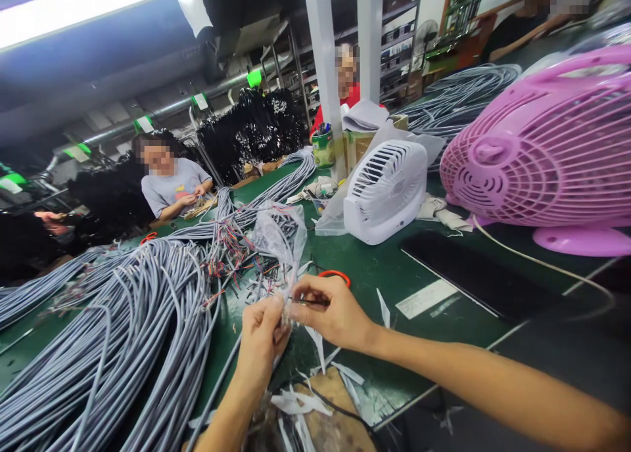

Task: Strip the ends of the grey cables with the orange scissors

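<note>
My left hand [263, 327] is closed in a pinch around the end of a grey cable [227, 373], low over the green table. Right against it, my right hand [332, 307] has its thumb and forefinger pressed together at the same spot. What the right fingertips hold is small and blurred. Just beyond the hands stands a clear plastic bag [283, 235] with short dark pieces in it. Thin coloured wire ends [229, 248] stick out of the cables nearby. Behind my right hand lies an orange-red handle loop [338, 276].
A large bundle of grey cables [133, 320] fills the left side. A white fan [387, 192], a pink fan [537, 150] and a black flat panel [473, 274] are at right. White strips [300, 403] lie in front. A co-worker [172, 182] sits across the table.
</note>
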A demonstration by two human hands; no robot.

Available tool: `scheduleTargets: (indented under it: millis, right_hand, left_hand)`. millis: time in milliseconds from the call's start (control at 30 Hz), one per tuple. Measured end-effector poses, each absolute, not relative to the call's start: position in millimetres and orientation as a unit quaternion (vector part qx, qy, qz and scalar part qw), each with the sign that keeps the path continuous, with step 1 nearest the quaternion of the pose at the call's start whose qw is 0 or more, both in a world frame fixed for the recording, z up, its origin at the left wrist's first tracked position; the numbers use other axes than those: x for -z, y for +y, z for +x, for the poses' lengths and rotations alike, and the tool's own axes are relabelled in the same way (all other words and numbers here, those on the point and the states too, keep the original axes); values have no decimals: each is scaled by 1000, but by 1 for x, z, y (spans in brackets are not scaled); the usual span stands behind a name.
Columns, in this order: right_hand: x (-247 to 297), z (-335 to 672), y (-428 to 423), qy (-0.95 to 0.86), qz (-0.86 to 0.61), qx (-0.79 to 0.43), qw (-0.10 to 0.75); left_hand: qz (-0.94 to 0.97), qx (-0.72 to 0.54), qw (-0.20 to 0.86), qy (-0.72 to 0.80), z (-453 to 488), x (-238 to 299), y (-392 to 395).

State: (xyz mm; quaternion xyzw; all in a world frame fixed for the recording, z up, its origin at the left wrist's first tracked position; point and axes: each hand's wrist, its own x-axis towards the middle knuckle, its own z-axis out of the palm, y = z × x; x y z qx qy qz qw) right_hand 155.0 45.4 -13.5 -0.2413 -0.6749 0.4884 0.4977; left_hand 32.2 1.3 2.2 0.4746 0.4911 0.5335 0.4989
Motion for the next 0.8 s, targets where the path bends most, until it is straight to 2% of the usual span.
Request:
scheduleTargets:
  millis: [200,333,500,700,800]
  right_hand:
    - [11,153,46,-649,-228,-548,476]
    - [11,152,49,-638,-226,-543,497]
    - [12,154,49,-671,-233,-500,495]
    - [9,160,42,-724,-108,-462,500]
    - [7,162,43,-704,-127,-461,525]
  left_hand:
    - [572,-521,316,548,29,7,1]
    - [599,-496,272,566,31,6,1]
    - [556,-521,307,570,32,5,3]
    - [453,-568,434,532,29,4,10]
    - [420,-576,486,506,27,0,11]
